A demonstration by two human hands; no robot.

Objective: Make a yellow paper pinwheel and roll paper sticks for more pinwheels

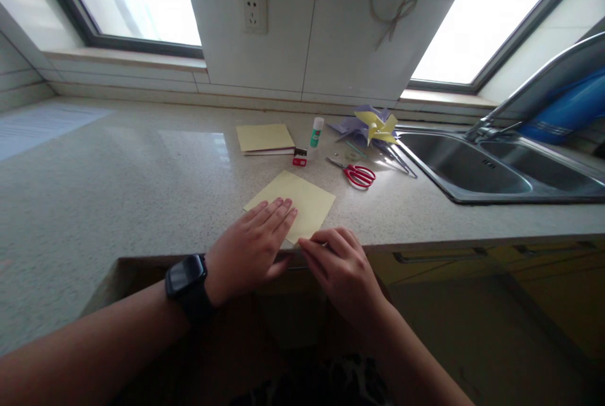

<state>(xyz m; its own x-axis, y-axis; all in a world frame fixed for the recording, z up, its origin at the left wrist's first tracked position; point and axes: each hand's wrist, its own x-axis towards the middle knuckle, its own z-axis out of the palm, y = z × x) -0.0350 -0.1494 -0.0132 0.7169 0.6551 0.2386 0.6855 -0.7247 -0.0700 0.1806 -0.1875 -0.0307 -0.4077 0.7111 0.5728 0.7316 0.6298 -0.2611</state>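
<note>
A square sheet of pale yellow paper [302, 201] lies near the front edge of the speckled countertop [118, 173]. My left hand [253, 245], with a black watch on its wrist, lies flat on the sheet's near left part, fingers stretched out. My right hand [343, 267] is at the sheet's near corner, fingers curled and pressed on the paper's edge at the counter's rim.
Further back lie a stack of yellow paper [265, 139], a small red box [299, 157], a glue stick [316, 132], red-handled scissors [357, 174] and a yellow and purple paper pinwheel [373, 127]. A steel sink [491, 166] with a tap sits on the right.
</note>
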